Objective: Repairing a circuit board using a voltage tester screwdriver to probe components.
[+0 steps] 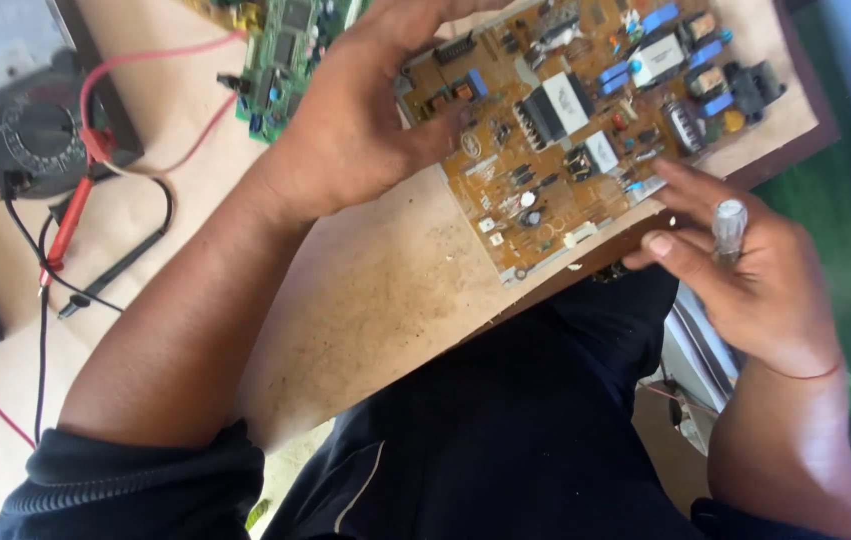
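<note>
Here, your left hand (365,120) rests on the near-left edge of the brown circuit board (585,120), fingers spread and curled over its rim so that the palm covers the board's corner; the hand grips the board's edge loosely rather than closing into a fist. The board lies flat on the wooden worktop (375,290), component side up, with its lower corner reaching the table's front edge just above your lap. Your right hand (755,270) hovers just beside that lower-right edge of the board, fingers partly closed around a clear-handled screwdriver (728,228); only the rounded handle end shows between thumb and forefinger, and the shaft is hidden, so you cannot tell where its tip points. A thin red thread circles your right wrist. To the far left, a green circuit board (285,55) sits well apart from the brown one, behind your left hand. Beyond it stands an analogue multimeter (30,110), its red lead (70,220) and black lead (115,270) trailing across the worktop beside your left forearm.
</note>
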